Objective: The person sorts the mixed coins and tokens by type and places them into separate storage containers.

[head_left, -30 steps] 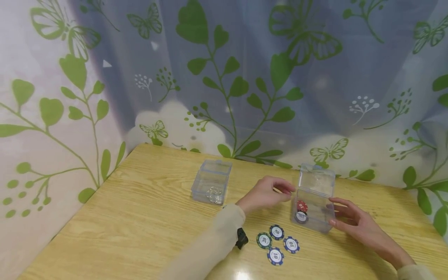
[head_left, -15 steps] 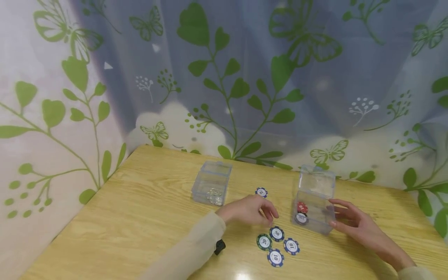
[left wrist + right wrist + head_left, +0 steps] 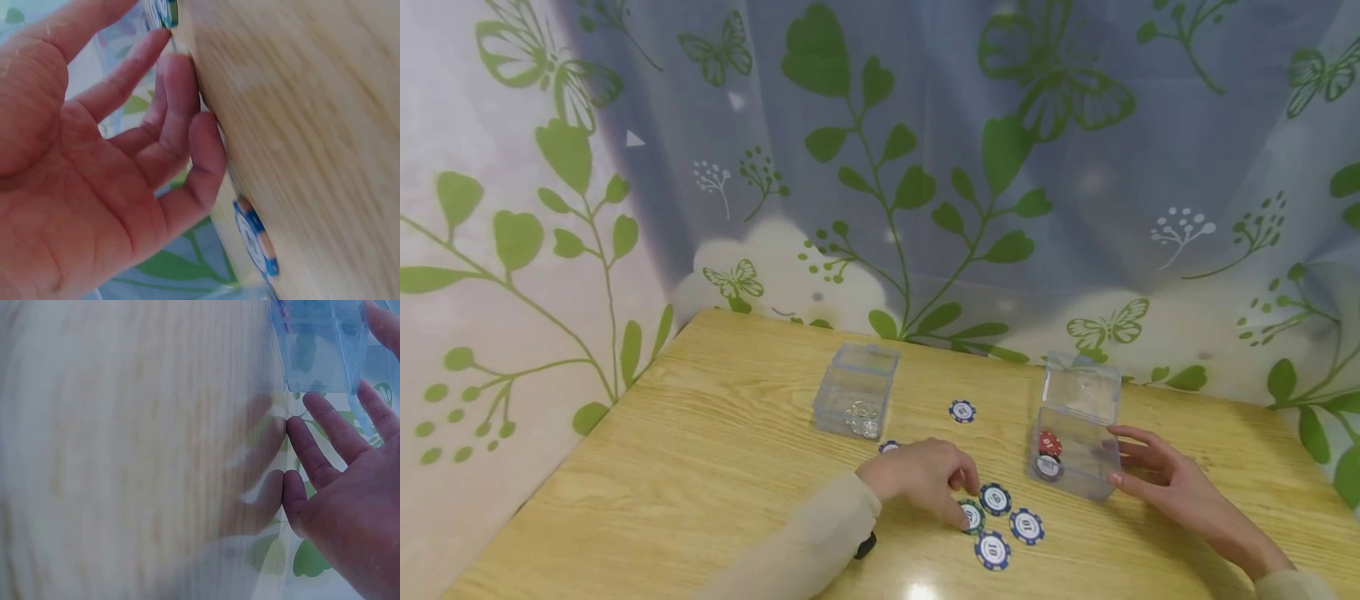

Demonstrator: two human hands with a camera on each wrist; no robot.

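In the head view my left hand (image 3: pixel 921 479) hovers low over the table, thumb and index finger at the edges of a green poker chip (image 3: pixel 973 517) marked 20 and partly covering it. The left wrist view shows that chip (image 3: pixel 165 11) still flat, the index fingertip touching it and the thumb tip out of frame. My right hand (image 3: pixel 1176 487) rests with extended fingers against the right side of an open clear plastic box (image 3: pixel 1086 479). Inside lie a red chip (image 3: pixel 1050 443) and a dark chip (image 3: pixel 1048 467). Right wrist view: fingertips beside the box (image 3: pixel 322 347).
Blue chips lie around the green one: an upper one (image 3: pixel 995 499), a right one (image 3: pixel 1026 527) and a lower one (image 3: pixel 992 551). Farther back is another blue chip (image 3: pixel 962 411), and one (image 3: pixel 889 447) shows behind my left wrist. A second open clear box (image 3: pixel 831 408) holds silvery rings (image 3: pixel 861 417).
My left hand has drawn back leftward and toward me from beside the right box to the green chip. Two blue chips behind it have come into sight. The right hand stays put.
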